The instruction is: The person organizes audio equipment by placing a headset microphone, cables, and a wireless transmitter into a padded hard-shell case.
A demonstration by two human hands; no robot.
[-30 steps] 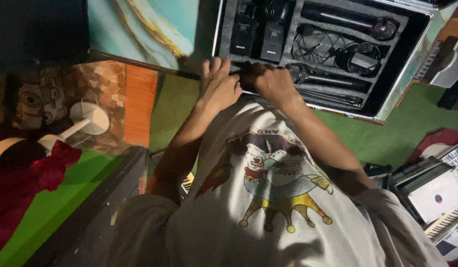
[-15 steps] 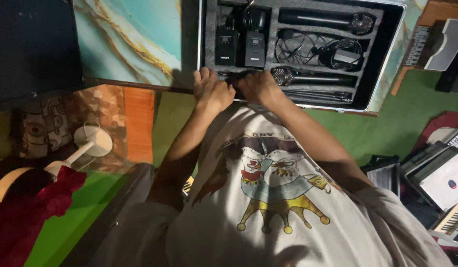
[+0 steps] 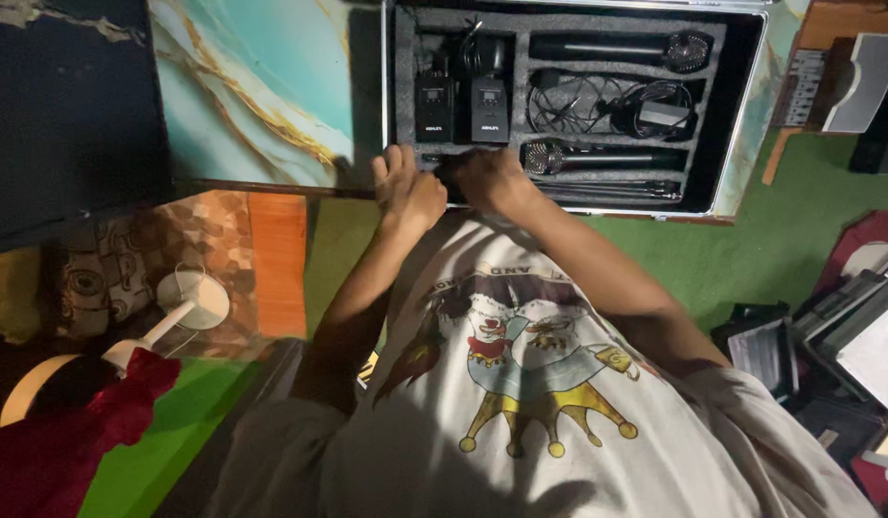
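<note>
Head view: both hands meet at the near edge of an open foam-lined case (image 3: pixel 741 144) on the floor. The left hand (image 3: pixel 405 192) is curled, fingers bent over the case's front rim. The right hand (image 3: pixel 487 177) is closed around the handle end of a black microphone (image 3: pixel 597 156) lying in the lower foam slot. The work looks like seating or lifting that microphone; the next move calls for a firm grip along its slot, clear of the coiled cables (image 3: pixel 597 101) above.
</note>
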